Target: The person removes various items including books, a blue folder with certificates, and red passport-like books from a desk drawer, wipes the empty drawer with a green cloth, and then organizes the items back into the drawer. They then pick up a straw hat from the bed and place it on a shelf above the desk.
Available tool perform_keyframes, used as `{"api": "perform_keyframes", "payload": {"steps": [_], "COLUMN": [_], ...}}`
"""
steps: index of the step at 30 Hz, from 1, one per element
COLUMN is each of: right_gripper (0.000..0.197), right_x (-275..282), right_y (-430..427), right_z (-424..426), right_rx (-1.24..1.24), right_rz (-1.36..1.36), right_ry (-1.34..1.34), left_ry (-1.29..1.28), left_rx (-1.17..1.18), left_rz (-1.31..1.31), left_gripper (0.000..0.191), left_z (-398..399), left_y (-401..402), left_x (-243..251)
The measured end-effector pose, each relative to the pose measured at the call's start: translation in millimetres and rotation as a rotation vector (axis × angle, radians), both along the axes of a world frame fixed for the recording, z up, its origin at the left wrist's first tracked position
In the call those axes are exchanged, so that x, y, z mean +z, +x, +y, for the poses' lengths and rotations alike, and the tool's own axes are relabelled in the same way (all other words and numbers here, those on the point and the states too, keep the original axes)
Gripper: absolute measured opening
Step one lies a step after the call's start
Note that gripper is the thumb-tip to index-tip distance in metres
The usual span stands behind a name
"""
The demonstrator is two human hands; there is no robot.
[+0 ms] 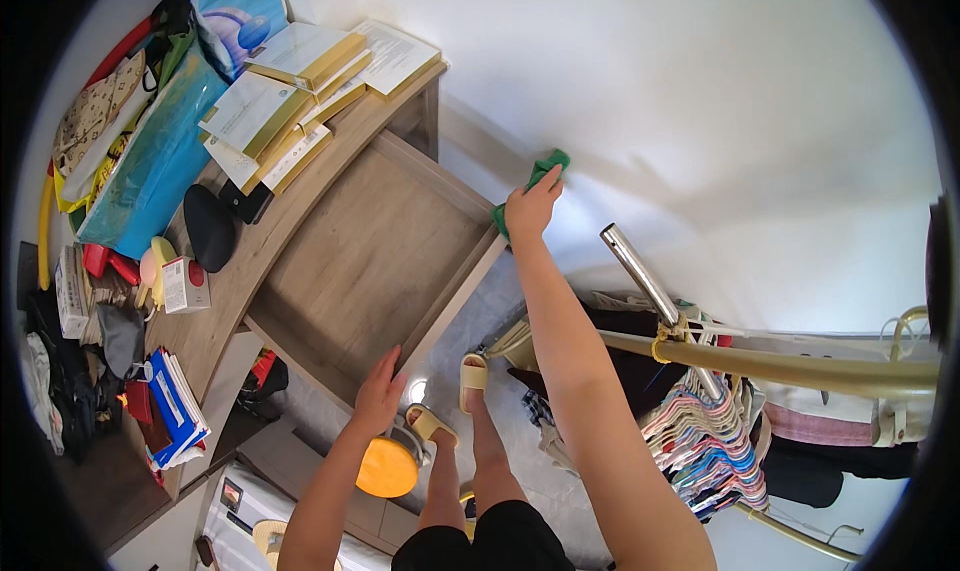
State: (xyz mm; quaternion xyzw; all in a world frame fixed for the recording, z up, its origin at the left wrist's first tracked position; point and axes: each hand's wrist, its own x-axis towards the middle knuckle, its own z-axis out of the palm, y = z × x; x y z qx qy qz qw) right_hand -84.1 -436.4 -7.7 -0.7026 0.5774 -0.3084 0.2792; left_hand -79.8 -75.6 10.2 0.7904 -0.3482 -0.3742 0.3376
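Observation:
In front of me a wood-grain drawer (360, 256) is pulled out of a matching desk (262, 263), and its inside is bare. My left hand (379, 397) holds the near end of the drawer's front panel (454, 301), with fingers over the top edge. At the panel's far end, by the white wall, my right hand (532, 207) has a green cloth (547, 167) under its fingers. Part of the cloth hangs at the drawer's corner, and the palm hides the rest.
White-and-gold boxes (259, 110) are stacked on the desktop beside a blue bag (157, 173), a black case (208, 227) and a blue folder (176, 406). A clothes rack (787, 368) with many hangers (705, 443) stands right. An orange round stool (386, 467) is near my feet.

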Motion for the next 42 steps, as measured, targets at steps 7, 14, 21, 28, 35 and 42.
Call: {"api": "perform_keyframes", "payload": {"steps": [7, 14, 21, 28, 35, 42], "right_gripper": [0.061, 0.071, 0.077, 0.062, 0.049, 0.036], "right_x": [-29.9, -31.0, -2.5, 6.6, 41.0, 39.3], "right_y": [-21.9, -51.4, -68.2, -65.3, -70.8, -58.8], "right_z": [38.7, 232.2, 290.2, 149.1, 232.5, 310.0], "right_rx": [-0.026, -0.115, -0.037, 0.127, 0.835, 1.097], "right_rz": [-1.261, -0.759, -0.548, -0.088, 0.504, 0.476], "right_ry": [0.617, 0.679, 0.699, -0.015, -0.252, -0.048], "left_ry": [0.029, 0.062, -0.247, -0.103, -0.38, -0.509], "left_rx": [0.077, 0.072, 0.287, 0.232, 0.58, 1.023], "left_rz": [-0.039, -0.055, 0.519, 0.357, 0.732, 0.492], "left_gripper": [0.042, 0.042, 0.054, 0.059, 0.062, 0.053], "left_z": [-4.4, 0.0, 15.6, 3.2, 24.1, 35.5], "left_y": [-9.9, -11.0, -26.5, -39.4, -36.7, -33.9], "left_x": [1.8, -7.9, -34.6, -4.0, -36.6, -35.3]}}
